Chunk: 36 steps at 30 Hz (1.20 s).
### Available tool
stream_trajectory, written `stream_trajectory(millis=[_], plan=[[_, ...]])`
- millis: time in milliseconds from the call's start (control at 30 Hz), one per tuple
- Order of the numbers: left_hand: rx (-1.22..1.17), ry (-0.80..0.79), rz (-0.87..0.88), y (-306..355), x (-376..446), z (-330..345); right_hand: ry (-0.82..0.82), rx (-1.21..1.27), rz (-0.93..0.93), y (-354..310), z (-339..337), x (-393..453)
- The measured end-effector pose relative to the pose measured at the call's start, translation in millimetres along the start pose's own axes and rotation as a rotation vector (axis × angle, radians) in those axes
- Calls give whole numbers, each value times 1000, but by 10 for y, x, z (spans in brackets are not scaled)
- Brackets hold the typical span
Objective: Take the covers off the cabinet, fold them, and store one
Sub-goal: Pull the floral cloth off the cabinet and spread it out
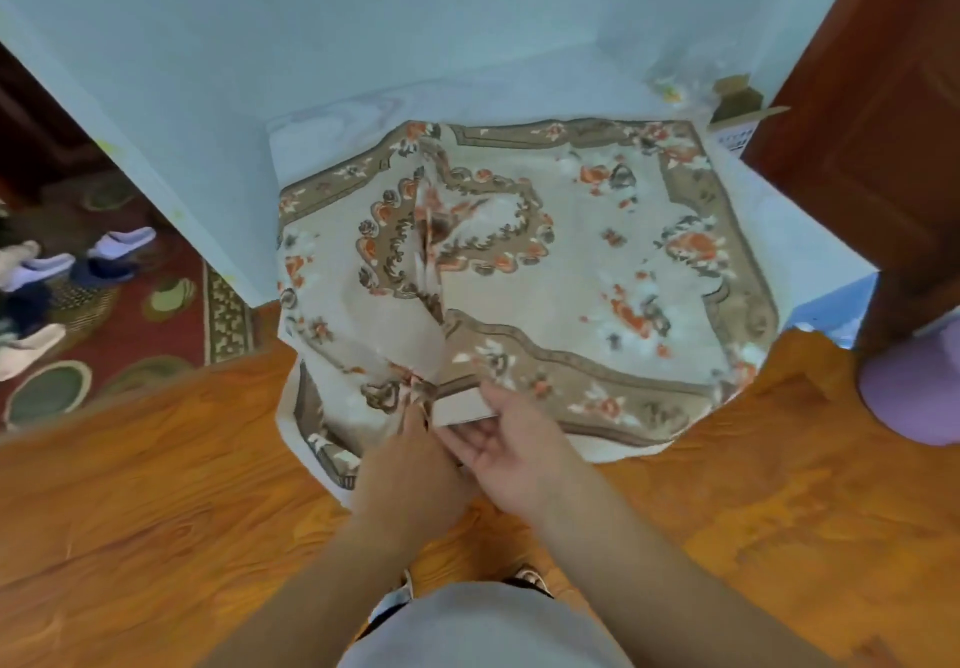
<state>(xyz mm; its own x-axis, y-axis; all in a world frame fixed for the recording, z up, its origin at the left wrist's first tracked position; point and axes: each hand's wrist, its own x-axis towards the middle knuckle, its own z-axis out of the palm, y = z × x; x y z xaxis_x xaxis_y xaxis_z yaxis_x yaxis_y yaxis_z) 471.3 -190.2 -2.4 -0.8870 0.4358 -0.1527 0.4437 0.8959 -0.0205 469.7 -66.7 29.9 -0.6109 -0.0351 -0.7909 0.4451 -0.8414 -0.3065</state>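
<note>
A cream floral cover (571,262) with a tan border and orange flowers lies over the top of a pale cabinet (332,121), its near edge hanging over the front. A fold ridge runs down its left part. My left hand (410,464) pinches a bunched bit of the cover's near edge. My right hand (504,433), right beside it, holds the turned-up edge, thumb on top and fingers underneath, showing the plain underside. Both hands sit at the front middle of the cover.
An orange wooden floor (156,485) stretches below. A red patterned rug (156,324) with several slippers lies at the left. A dark wooden door (883,121) stands at the right, a purple object (914,386) beneath it. A small open box (737,100) sits at the cabinet's back right.
</note>
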Motion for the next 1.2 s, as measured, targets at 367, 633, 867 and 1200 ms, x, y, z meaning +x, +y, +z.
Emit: stream_trajectory(millis=[367,633,867,1200], plan=[[-319,54,-283,-304,-12,53,231,414,-70,-391,-1345,195],[-225,65,-262,-464,11,-128,155,589,-48,-418,-1796,593],[-157,-27,-185,-813,-103,-46,-38,564,-509,-1123,-1533,55],[-409,49,-194,-1312,-330,78,801,-416,-958,-650,-712,-826]])
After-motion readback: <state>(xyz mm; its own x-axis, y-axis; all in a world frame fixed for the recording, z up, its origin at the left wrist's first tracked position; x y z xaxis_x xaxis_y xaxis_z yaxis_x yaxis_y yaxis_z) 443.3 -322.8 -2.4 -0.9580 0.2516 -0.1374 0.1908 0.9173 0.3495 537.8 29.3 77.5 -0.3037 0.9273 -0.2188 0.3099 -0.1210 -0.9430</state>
